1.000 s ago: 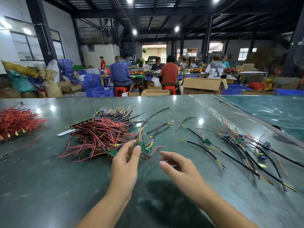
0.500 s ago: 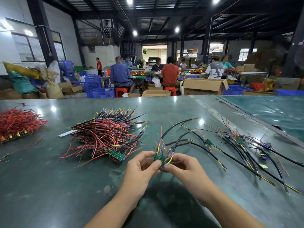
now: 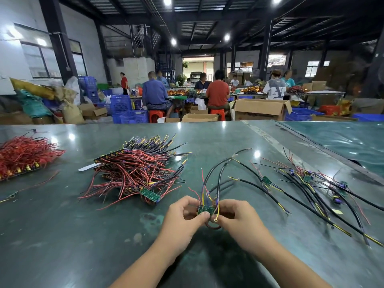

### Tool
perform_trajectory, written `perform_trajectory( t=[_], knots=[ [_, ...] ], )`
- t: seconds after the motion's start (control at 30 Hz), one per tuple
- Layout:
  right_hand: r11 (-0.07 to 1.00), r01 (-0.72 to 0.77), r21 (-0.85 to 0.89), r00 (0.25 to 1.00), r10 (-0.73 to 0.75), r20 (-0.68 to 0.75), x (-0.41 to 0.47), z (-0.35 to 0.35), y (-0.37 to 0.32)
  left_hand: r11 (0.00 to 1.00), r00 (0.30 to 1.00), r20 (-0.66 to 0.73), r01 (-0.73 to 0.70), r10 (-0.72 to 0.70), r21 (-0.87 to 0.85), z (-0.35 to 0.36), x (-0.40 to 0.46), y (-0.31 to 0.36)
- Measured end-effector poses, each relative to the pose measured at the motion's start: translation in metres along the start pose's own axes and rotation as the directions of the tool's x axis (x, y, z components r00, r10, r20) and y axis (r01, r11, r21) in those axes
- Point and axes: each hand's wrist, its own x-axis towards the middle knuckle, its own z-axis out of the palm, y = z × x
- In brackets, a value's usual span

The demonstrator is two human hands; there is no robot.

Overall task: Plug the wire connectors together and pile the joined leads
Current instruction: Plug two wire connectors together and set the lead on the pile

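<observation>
Your left hand (image 3: 182, 217) and right hand (image 3: 236, 219) meet near the table's (image 3: 62, 235) front edge, both pinching a small green circuit board (image 3: 205, 209) between thumb and fingertips. Its black leads (image 3: 220, 173) fan up and away from you. A heap of red and black leads (image 3: 137, 171) lies far left; loose joined leads (image 3: 311, 188) spread to the right.

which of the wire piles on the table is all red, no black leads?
The far-left pile, at the table's left edge: only red wires with yellow ends. The middle pile mixes red and black; the right-hand leads are mostly black.
</observation>
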Motion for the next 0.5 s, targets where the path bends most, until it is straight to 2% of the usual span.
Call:
perform_trajectory(
  t=[0.1, 0.33, 0.5],
  knots=[
    [0.999, -0.049, -0.017, 0.997, 0.048, -0.064, 0.002, 0.001, 0.001, 0.998, 1.000, -0.016, -0.017, 0.018, 0.058, 0.003, 0.000, -0.002],
    [0.990, -0.109, -0.089, 0.971, 0.087, -0.222, 0.004, 0.011, -0.003, 0.981, 0.985, -0.165, -0.020, 0.053, 0.194, 0.007, 0.003, -0.008],
    [0.985, -0.145, -0.089, 0.961, 0.119, -0.248, 0.005, 0.016, -0.004, 0.980, 0.984, -0.177, 0.008, 0.028, 0.201, 0.007, 0.005, -0.008]
  ],
)
